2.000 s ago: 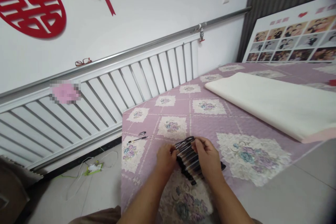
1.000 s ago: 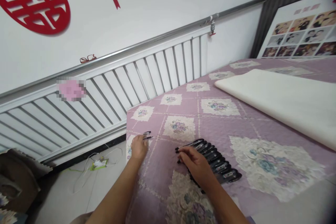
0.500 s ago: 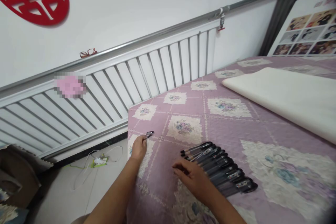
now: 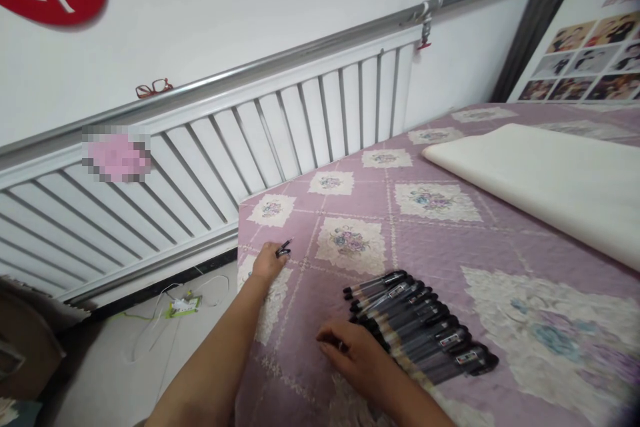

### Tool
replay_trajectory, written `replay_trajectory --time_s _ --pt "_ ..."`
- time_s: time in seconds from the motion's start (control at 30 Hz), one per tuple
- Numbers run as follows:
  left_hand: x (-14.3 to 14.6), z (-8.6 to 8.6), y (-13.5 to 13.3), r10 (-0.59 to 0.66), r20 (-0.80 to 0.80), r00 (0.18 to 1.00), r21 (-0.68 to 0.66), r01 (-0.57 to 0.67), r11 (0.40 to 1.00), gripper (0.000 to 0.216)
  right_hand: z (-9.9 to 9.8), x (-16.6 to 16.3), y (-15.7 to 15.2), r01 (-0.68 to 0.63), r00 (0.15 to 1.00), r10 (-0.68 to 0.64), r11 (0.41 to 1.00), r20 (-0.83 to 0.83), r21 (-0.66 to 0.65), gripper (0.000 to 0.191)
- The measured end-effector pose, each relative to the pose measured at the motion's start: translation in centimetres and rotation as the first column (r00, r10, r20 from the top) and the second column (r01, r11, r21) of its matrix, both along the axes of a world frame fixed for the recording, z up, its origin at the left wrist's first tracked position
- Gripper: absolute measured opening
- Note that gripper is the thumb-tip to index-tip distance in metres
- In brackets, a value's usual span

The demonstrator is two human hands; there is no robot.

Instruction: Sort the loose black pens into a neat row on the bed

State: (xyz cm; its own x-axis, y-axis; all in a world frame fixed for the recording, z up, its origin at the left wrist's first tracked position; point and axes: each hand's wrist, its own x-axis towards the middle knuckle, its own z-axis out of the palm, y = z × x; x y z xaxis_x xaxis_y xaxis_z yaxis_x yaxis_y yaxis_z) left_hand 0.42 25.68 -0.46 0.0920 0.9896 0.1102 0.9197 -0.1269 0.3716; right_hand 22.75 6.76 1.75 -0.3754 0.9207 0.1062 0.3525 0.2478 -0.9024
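Observation:
On the left part of the purple flowered bedspread (image 4: 325, 307), my left hand (image 4: 269, 261) is closed around a slim black pen (image 4: 285, 245). The pen's dark end sticks out past the fingers, and a second small dark piece shows beside it; the grip hides the rest. My right hand (image 4: 350, 350) hovers over the bedspread with its fingers curled in, and nothing shows between them. Beside it lies a row of several black pens (image 4: 425, 320) with clear barrels and black caps. The right forearm and hand cover part of that row.
A cream folded cloth (image 4: 540, 180) lies on the right side. Behind the bedspread runs a white radiator (image 4: 280, 133) with a grey pipe (image 4: 350, 33) above it. Glasses (image 4: 154, 88) rest on the pipe. A power strip (image 4: 184, 305) with cables is on the floor.
My left hand has shifted slightly up, and the pen in it is turned, with a second dark piece now showing. My right hand has drawn left and down, away from the pens. The view has shifted slightly.

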Motion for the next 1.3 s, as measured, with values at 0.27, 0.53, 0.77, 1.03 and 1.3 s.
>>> replay_trajectory --time_s 0.27,0.53,0.77,1.03,1.3 --pt "1.5 0.6 -1.5 -0.109 -0.026 0.994 -0.039 0.108 0.993 0.017 -0.5 -0.4 0.2 -0.024 0.992 0.019 0.999 0.125 0.044 0.017" --pt "2.2 0.5 -11.9 -0.139 0.011 0.990 -0.037 0.139 0.990 0.021 -0.9 -1.9 -1.5 -0.091 0.990 0.080 0.992 0.120 0.088 0.017" --pt "2.2 0.5 -18.6 -0.143 0.131 0.981 -0.091 0.156 0.984 0.026 -2.4 -3.4 -1.3 0.087 0.994 -0.096 0.985 0.051 0.147 0.022" --pt "1.6 0.7 -17.7 -0.056 0.227 0.972 -0.128 0.086 0.988 0.025 -3.3 -3.9 -1.9 0.241 0.938 -0.291 0.939 0.188 0.247 0.024" --pt "0.5 0.8 -16.8 0.029 0.376 0.926 -0.121 0.018 0.992 0.019 -2.2 -6.7 -3.3 0.301 0.806 -0.431 0.889 0.406 0.346 0.023"
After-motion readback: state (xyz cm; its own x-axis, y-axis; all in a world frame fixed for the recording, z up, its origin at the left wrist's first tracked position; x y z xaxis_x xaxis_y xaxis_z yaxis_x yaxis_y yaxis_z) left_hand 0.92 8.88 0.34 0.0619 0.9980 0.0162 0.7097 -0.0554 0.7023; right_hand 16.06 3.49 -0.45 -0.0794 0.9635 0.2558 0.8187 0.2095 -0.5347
